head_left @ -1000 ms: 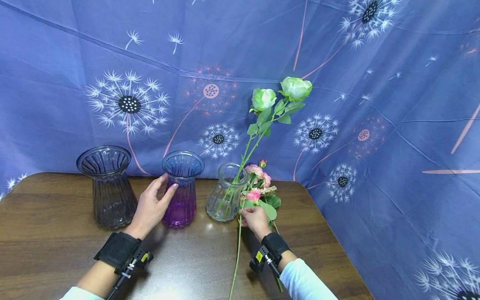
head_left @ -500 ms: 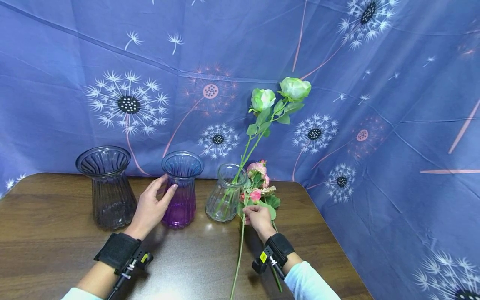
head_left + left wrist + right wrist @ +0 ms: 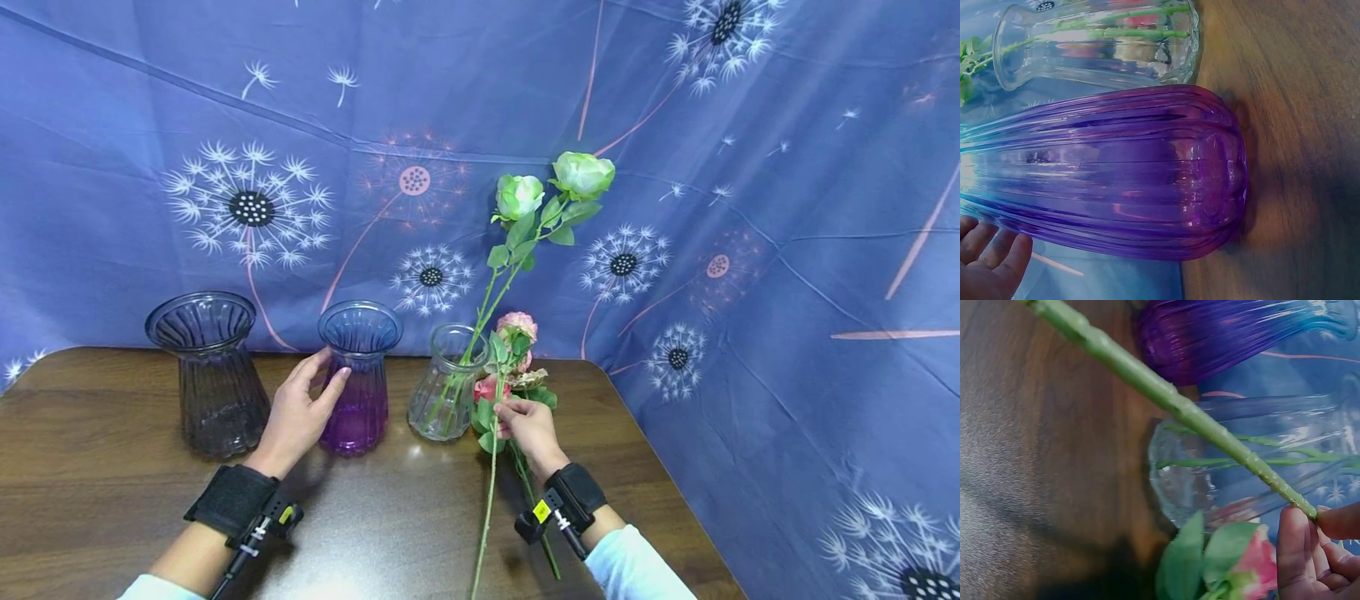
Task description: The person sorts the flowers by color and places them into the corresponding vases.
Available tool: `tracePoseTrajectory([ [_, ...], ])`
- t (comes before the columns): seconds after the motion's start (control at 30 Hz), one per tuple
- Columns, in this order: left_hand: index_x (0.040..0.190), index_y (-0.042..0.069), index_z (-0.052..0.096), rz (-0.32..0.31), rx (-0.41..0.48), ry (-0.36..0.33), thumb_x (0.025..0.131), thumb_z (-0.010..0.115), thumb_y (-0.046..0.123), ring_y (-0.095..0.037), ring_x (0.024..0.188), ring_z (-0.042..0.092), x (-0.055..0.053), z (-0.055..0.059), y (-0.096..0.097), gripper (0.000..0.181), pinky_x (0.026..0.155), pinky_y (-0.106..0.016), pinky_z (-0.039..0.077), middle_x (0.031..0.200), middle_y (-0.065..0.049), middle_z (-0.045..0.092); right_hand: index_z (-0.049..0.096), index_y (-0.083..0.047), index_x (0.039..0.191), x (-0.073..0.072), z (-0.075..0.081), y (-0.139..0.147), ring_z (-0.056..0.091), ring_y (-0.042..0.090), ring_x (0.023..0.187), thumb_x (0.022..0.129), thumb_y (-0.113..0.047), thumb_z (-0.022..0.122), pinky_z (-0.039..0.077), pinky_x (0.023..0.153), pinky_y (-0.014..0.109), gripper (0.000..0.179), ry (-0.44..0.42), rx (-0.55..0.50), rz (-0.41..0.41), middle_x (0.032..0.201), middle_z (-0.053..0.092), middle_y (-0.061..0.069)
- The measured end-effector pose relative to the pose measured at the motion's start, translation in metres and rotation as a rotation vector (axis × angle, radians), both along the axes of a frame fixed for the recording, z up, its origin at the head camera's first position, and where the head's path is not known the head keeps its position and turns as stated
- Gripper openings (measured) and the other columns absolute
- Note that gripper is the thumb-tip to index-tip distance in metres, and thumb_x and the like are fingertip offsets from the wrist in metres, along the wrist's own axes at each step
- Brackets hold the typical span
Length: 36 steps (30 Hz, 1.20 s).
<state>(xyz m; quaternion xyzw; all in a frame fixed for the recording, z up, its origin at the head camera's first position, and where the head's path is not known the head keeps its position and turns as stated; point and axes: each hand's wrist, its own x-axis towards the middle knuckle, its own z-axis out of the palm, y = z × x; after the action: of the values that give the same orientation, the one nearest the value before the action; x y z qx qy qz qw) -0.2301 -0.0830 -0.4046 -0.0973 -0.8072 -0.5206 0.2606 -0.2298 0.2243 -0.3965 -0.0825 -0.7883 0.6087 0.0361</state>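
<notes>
"Stem [image 3: 1175,404] in a pinch: a person's right hand [image 3: 529,432] held the green stalk over the right side of the wooden table [image 3: 405,517], just right of the clear vase [image 3: 459,412]. Its lower end ran toward the near edge."

"Did it look heavy?"

"Light, by all appearances, and stiff with some spring; the knobbly surface likely gave good purchase. Thumb and fingertips were clamped on it below its leaves [image 3: 498,348], a sound place to take hold, since foliage and petals looked soft and easily bent."

"Which bloom did it carry?"

"That could not be told for certain; its top overlapped the pink flowers [image 3: 517,327], and a second stem [image 3: 550,554] ran to its right."

"And the left hand [image 3: 295,412]?"

"Its fingers were apart and relaxed beside the neck of the purple vase [image 3: 356,412], clamped on nothing; whether they touched the glass could not be told."

"What stood in the vases?"

"The clear one held two stems, topped by green-and-white blooms [image 3: 519,198] that leaned right, high above its rim. No stems rose from the purple vase in the middle or the dark grey vase [image 3: 225,404] at left."

"How did the glass seem likely to handle?"

"Heavier than the stem, probably slick and breakable; the narrow neck below each rim looked the safest grip."
</notes>
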Motion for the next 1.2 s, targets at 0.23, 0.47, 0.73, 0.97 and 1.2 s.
tracePoseTrajectory([
  [0.23,0.127,-0.006,0.051,0.006,0.004,0.011,0.093,0.058,0.018,-0.04,0.104,0.06,0.0,0.001,0.001,0.042,0.087,-0.051,0.052,0.122,-0.026,0.057,0.057,0.019,0.109,0.004,0.017,0.007,0.054,0.004,0.051,0.089,-0.001,0.056,0.051,0.051,0.016,0.028,0.017,-0.036,0.008,0.066,0.06,-0.001],
  [0.47,0.127,-0.005,0.052,0.006,0.004,0.011,0.093,0.058,0.017,-0.039,0.105,0.06,0.0,0.0,0.001,0.041,0.088,-0.05,0.051,0.122,-0.026,0.056,0.057,0.018,0.108,0.008,0.028,0.016,0.054,0.005,0.053,0.089,0.0,0.056,0.051,0.051,0.015,0.026,0.054,-0.017,-0.022,0.066,0.061,-0.003],
  [0.73,0.127,-0.005,0.051,0.01,0.002,0.009,0.093,0.058,0.018,-0.039,0.104,0.06,0.001,0.001,0.001,0.042,0.087,-0.049,0.051,0.123,-0.026,0.056,0.058,0.017,0.105,0.016,0.052,0.026,0.056,0.004,0.053,0.089,0.001,0.057,0.052,0.051,0.015,0.023,0.177,0.074,-0.068,0.069,0.06,-0.001],
  [0.97,0.127,-0.007,0.051,0.008,0.0,0.011,0.093,0.058,0.017,-0.039,0.103,0.06,0.001,0.002,0.001,0.042,0.087,-0.049,0.051,0.122,-0.026,0.056,0.061,0.015,0.104,0.022,0.073,0.031,0.055,-0.001,0.051,0.089,-0.001,0.059,0.051,0.052,0.015,0.023,0.268,0.165,-0.114,0.065,0.061,0.0],
  [1.2,0.127,-0.006,0.051,0.004,0.002,0.002,0.093,0.058,0.017,-0.041,0.104,0.06,0.001,0.002,0.001,0.042,0.088,-0.05,0.051,0.123,-0.027,0.056,0.065,0.01,0.102,0.028,0.091,0.034,0.058,-0.001,0.053,0.088,-0.004,0.062,0.052,0.054,0.015,0.02,0.369,0.221,-0.185,0.07,0.066,0.001],
])
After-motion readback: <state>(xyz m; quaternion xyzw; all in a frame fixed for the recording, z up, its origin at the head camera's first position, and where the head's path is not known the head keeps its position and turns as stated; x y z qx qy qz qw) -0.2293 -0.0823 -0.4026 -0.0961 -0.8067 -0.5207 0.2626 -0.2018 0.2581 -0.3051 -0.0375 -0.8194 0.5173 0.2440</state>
